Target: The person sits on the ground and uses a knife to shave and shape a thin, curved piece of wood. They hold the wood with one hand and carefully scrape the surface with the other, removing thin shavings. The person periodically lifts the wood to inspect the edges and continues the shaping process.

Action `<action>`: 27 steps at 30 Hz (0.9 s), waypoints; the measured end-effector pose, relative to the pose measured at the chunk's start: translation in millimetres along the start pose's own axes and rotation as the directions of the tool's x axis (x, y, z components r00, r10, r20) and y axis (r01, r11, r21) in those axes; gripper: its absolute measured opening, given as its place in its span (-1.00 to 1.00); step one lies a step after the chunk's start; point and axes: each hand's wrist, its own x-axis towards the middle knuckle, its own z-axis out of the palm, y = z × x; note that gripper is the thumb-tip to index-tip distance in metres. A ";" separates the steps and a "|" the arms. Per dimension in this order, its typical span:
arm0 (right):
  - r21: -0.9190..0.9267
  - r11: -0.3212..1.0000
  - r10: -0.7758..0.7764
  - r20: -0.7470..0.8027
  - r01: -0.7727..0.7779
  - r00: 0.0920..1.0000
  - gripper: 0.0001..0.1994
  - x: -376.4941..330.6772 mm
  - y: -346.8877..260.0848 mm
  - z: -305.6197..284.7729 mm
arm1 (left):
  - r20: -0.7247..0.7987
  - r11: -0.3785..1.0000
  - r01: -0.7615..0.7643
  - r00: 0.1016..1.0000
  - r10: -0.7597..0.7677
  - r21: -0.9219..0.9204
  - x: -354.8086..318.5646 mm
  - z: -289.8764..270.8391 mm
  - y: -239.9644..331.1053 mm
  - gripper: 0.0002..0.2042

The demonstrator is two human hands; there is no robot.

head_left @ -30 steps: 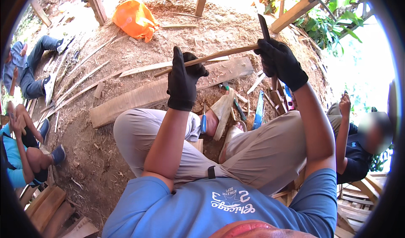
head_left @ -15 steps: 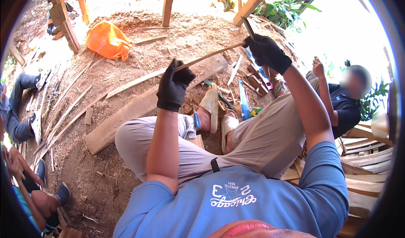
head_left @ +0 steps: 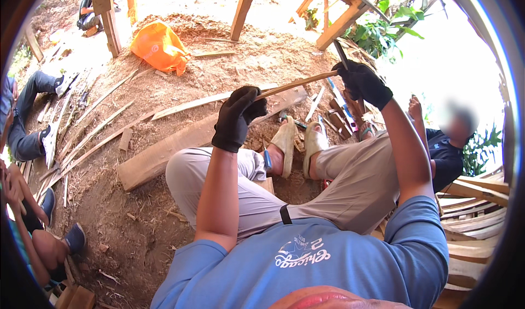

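Observation:
My left hand (head_left: 239, 118), in a black glove, is closed around one end of a thin wooden strip (head_left: 301, 83). The strip slants up to the right, its far end meeting my right hand (head_left: 365, 85), also black-gloved. That hand grips a dark, flat-bladed knife (head_left: 341, 54), whose blade points up and away from me beside the strip's end. My right fingers hide the knife's handle, and whether they also pinch the strip does not show. Both hands are raised above my bent knees.
A thick wooden plank (head_left: 164, 154) lies beyond my knees, with loose strips (head_left: 90, 128) to its left. An orange bag (head_left: 158, 46) sits farther off near wooden posts (head_left: 244, 10). Another person (head_left: 451, 145) sits at right by stacked curved slats (head_left: 476, 238); others sit at left.
The view has shifted, so the surroundings sit farther right. My right foot has moved forward, covering a blue thing on the ground. Both hands keep their grips, with the strip still between them.

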 end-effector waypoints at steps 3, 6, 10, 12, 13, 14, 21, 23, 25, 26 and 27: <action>0.142 0.990 -0.022 0.084 0.010 0.996 -0.75 18.8 6.9 -3.9 | 0.056 0.992 -0.060 0.997 0.054 0.107 -0.7 1.6 3.8 -0.75; -0.033 0.999 -0.033 0.042 0.034 0.999 -0.76 45.4 3.9 -12.3 | 0.037 0.997 0.023 0.999 -0.026 0.071 2.6 8.7 9.7 -0.69; 0.008 1.000 -0.007 0.140 0.006 0.990 -0.76 75.0 23.6 -23.2 | 0.173 0.937 -0.051 0.985 -0.010 0.346 19.5 -0.2 -5.7 -0.65; -0.087 0.996 -0.011 0.174 0.027 0.985 -0.77 86.7 34.7 -28.4 | 0.149 0.904 0.102 0.973 -0.178 0.415 33.0 0.6 -17.1 -0.75; -0.125 0.991 -0.013 0.198 0.039 0.980 -0.78 92.4 41.1 -28.3 | 0.102 0.867 0.184 0.961 -0.258 0.463 33.5 8.7 -21.5 -0.73; -0.147 0.989 0.017 0.197 0.013 0.980 -0.78 91.5 40.5 -28.9 | 0.067 0.828 0.261 0.939 -0.337 0.497 36.3 13.6 -29.2 -0.70; -0.007 0.996 0.093 0.259 -0.094 0.962 -0.82 93.2 82.7 -55.2 | 0.131 0.673 0.549 0.719 -0.683 0.496 44.7 47.2 -102.2 -0.63; -0.128 0.991 0.069 0.249 -0.038 0.966 -0.84 94.3 76.9 -49.1 | 0.197 0.711 0.534 0.718 -0.667 0.457 41.5 47.0 -116.8 -0.64; -0.242 0.970 0.081 0.213 -0.027 0.974 -0.84 98.7 82.6 -42.9 | 0.288 0.784 0.445 0.756 -0.588 0.432 37.9 41.7 -135.8 -0.63; -0.271 0.962 0.080 0.199 -0.023 0.977 -0.84 100.4 90.1 -40.6 | 0.283 0.764 0.482 0.732 -0.620 0.429 39.5 46.3 -136.2 -0.62; -0.300 0.954 0.075 0.189 -0.016 0.979 -0.84 101.8 95.5 -38.6 | 0.275 0.744 0.515 0.710 -0.649 0.425 44.1 52.6 -133.7 -0.61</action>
